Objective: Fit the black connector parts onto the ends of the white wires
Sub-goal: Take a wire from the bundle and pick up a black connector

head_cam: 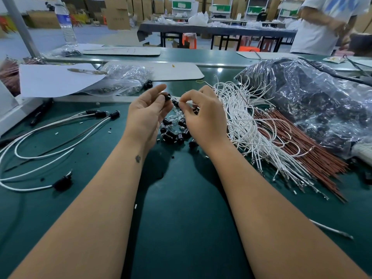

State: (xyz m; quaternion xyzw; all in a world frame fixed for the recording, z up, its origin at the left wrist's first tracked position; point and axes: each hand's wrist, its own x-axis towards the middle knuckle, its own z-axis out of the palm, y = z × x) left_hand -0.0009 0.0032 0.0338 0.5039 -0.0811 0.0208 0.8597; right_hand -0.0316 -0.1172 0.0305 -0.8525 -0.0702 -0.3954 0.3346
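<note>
Green mat [181, 228]: bare stretch nearer than connector pile [175, 131]. Above pile: left hand [148, 113] pinches black connector [167, 97]; right hand [203, 115] pinches white wire [177, 97].

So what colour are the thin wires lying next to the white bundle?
Reddish-brown wires, seen in the head view.

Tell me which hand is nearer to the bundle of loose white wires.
Right. The right hand sits directly beside the bundle of loose white wires, nearly touching its near edge. The left hand is on the far side of the right hand, holding a black connector.
</note>
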